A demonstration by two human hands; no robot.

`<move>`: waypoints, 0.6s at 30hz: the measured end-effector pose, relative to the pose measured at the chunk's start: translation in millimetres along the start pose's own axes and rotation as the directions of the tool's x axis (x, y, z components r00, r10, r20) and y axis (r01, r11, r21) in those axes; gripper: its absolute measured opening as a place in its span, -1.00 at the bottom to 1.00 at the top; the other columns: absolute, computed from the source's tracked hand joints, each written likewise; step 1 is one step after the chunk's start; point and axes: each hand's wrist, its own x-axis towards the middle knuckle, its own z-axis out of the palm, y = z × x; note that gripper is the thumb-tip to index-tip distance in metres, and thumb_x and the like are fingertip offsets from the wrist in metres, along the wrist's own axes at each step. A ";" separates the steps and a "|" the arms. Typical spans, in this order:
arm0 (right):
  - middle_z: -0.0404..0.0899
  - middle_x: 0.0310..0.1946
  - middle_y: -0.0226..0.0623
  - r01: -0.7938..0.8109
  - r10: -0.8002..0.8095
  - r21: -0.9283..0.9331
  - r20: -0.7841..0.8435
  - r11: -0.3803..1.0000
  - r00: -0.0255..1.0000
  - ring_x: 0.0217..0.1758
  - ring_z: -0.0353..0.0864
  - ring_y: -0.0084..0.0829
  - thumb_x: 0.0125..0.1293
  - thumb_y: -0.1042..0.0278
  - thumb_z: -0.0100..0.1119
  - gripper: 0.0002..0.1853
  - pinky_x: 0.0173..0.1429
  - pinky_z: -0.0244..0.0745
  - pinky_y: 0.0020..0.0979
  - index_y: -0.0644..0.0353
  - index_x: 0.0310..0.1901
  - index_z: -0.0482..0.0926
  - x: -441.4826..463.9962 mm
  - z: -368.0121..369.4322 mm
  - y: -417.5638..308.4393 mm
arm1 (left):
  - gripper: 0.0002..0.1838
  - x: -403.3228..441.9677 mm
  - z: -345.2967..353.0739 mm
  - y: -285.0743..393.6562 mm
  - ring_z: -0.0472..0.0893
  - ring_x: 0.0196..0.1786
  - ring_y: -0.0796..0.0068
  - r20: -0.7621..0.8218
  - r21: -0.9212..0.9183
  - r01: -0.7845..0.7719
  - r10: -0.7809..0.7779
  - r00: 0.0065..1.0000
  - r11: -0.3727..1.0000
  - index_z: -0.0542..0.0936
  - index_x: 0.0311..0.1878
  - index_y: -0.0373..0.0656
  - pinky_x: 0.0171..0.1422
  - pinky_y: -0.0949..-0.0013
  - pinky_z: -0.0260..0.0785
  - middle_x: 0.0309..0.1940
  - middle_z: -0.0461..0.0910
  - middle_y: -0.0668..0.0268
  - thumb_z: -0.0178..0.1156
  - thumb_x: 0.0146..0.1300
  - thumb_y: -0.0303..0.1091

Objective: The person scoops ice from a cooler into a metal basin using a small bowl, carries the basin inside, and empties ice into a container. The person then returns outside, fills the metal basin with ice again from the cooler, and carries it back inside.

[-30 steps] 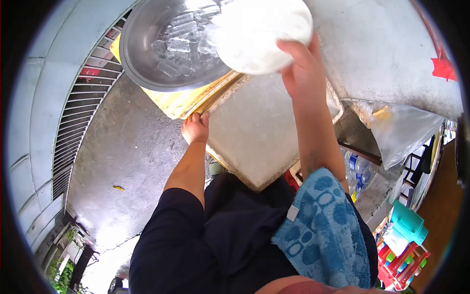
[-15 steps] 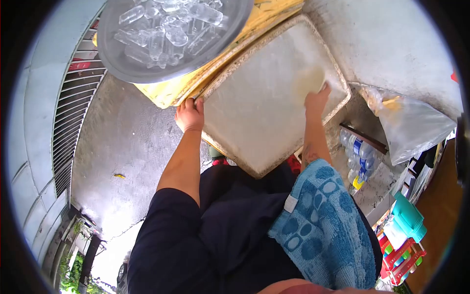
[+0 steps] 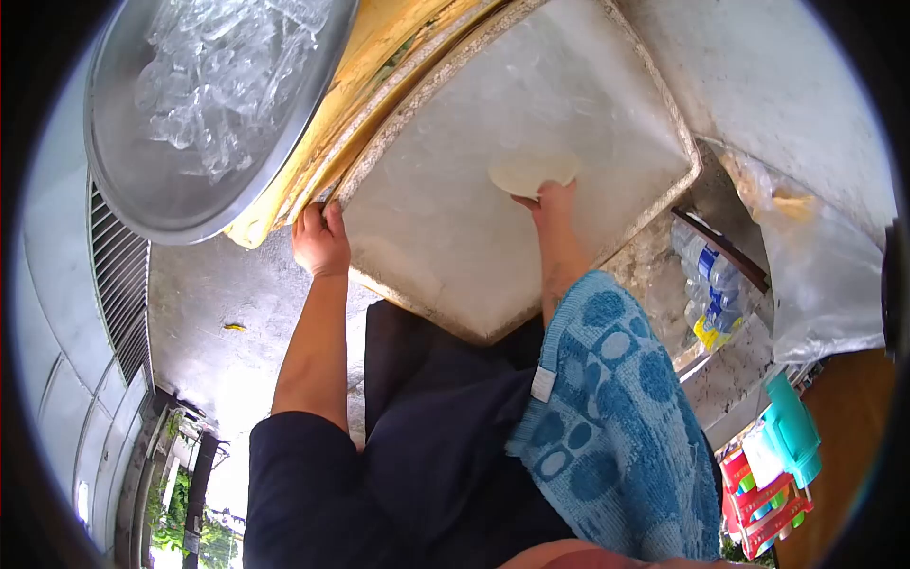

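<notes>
My right hand (image 3: 555, 201) grips the near rim of a pale round bowl (image 3: 533, 174), deep within a large white box (image 3: 427, 218) with worn, dirty edges; the view inside is hazy. At the box's left corner, my left hand (image 3: 320, 239) has its fingers curled over the edge, beside the yellow lid (image 3: 353, 85). A wide metal basin (image 3: 171, 204) holding clear ice pieces (image 3: 223, 85) rests on that lid at the upper left. A blue patterned towel (image 3: 616, 408) hangs over my right forearm.
Right of the box lie plastic bottles (image 3: 709, 275) and a clear plastic bag (image 3: 820, 275). A teal container (image 3: 791, 427) and a red rack (image 3: 763, 512) stand at the lower right. Metal bars (image 3: 118, 284) run along the left, beside the concrete floor (image 3: 199, 303).
The bowl has gone from over the basin down into the box with my right hand. My left hand stays on the edge. The view has shifted, with the basin now farther left.
</notes>
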 end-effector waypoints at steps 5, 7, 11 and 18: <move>0.15 0.08 -0.05 0.108 -0.087 0.146 -0.140 0.983 0.986 0.05 0.31 0.11 -0.20 0.74 -0.33 -0.19 -0.25 0.50 0.21 -0.02 0.22 -0.07 56.6 22.4 -22.1 | -0.66 -1.8 -0.2 2.2 0.47 -0.27 0.06 0.035 0.059 0.045 -0.047 0.998 0.997 0.48 -0.29 -0.14 -0.21 0.12 0.32 -0.35 0.52 0.15 -0.03 0.19 -0.04; 0.14 0.09 -0.07 0.115 -0.103 0.171 -0.073 0.979 0.992 0.06 0.30 0.11 -0.21 0.75 -0.32 -0.18 -0.21 0.46 0.24 -0.01 0.23 -0.07 79.2 15.8 -16.3 | -0.67 -0.9 -0.7 -1.3 0.47 -0.26 0.06 0.055 0.042 0.031 -0.033 0.998 0.999 0.48 -0.30 -0.13 -0.20 0.12 0.31 -0.34 0.52 0.16 -0.03 0.19 -0.04; 0.17 0.10 -0.12 0.175 -0.209 0.239 0.125 0.955 0.970 0.11 0.28 0.05 -0.22 0.74 -0.23 -0.18 -0.09 0.41 0.24 0.02 0.23 -0.01 81.4 4.4 -16.1 | -0.69 -0.5 0.5 -0.3 0.47 -0.27 0.06 0.031 0.054 0.018 -0.019 0.999 0.998 0.48 -0.31 -0.14 -0.20 0.14 0.31 -0.36 0.52 0.15 -0.03 0.20 -0.07; 0.33 0.04 -0.22 0.735 -0.655 -0.330 0.335 0.592 0.678 0.13 0.31 -0.15 -0.02 0.64 -0.06 -0.38 0.07 0.38 -0.03 0.06 0.16 0.19 190.9 8.8 20.5 | -0.68 -2.1 1.3 -6.1 0.48 -0.31 0.08 0.013 0.074 -0.026 0.025 1.000 0.997 0.49 -0.35 -0.15 -0.24 0.15 0.33 -0.42 0.52 0.19 0.00 0.18 -0.06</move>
